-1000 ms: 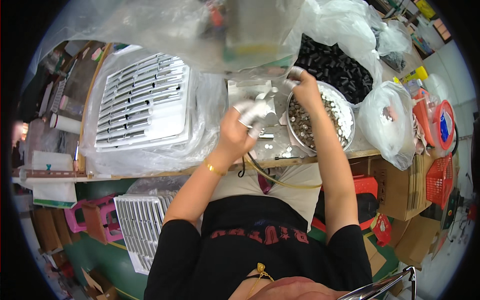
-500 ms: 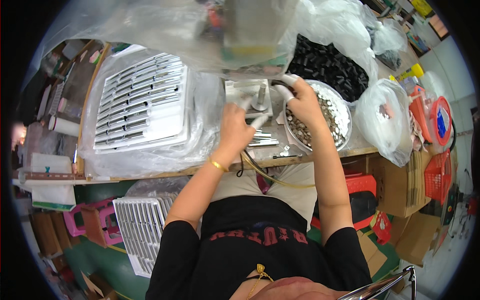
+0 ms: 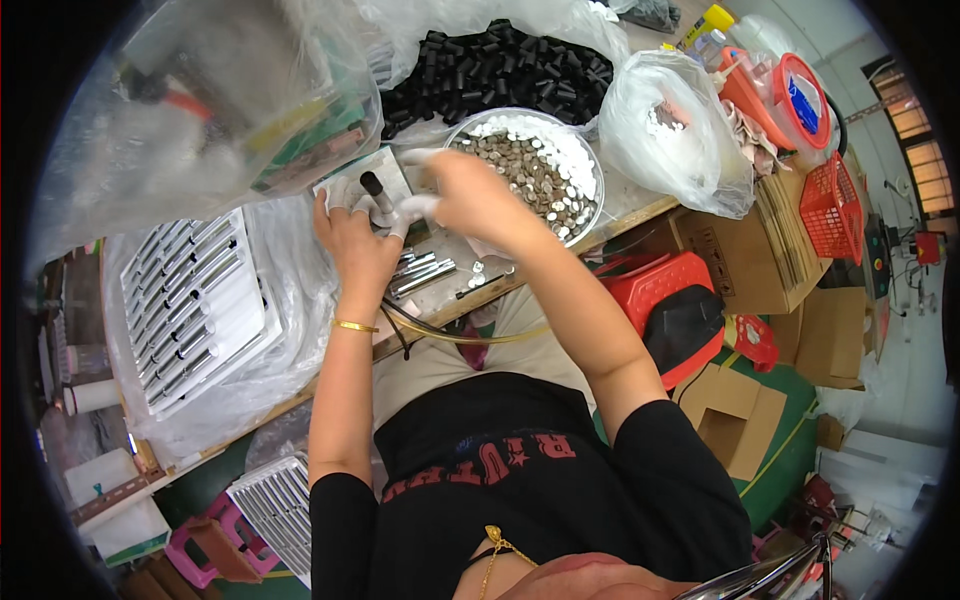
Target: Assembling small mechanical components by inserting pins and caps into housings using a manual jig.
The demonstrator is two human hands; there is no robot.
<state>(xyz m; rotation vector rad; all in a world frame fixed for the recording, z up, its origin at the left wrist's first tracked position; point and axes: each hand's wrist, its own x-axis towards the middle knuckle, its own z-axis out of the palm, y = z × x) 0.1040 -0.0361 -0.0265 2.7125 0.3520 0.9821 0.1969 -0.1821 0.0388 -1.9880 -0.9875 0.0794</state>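
A small black tube [image 3: 372, 184] stands on top of a metal post on a pale square plate [image 3: 392, 165] at the workbench. My left hand [image 3: 355, 240], with white covers on its fingertips, is closed around the lower part of the post, its fingers partly hiding it. Just to the right, my right hand [image 3: 475, 200] hovers beside the post, also with white-covered fingertips. It is smeared by motion, so whether it holds anything cannot be seen. A round tub [image 3: 597, 190] of small silvery and white pieces sits behind and right of that hand.
Black tubes [image 3: 500, 70] lie heaped in a plastic bag at the back. On the left, a white tray [image 3: 245, 325] bears rows of shiny metal tubes. Several more metal tubes [image 3: 422, 273] lie by the bench's front edge. Hanging plastic sheeting [image 3: 180, 150] covers the far left.
The view has swung, shifting the bench leftward. A black tube now tops the formerly bare post. My left hand has closed in on the post; my right has drawn slightly back, no longer showing a black piece.
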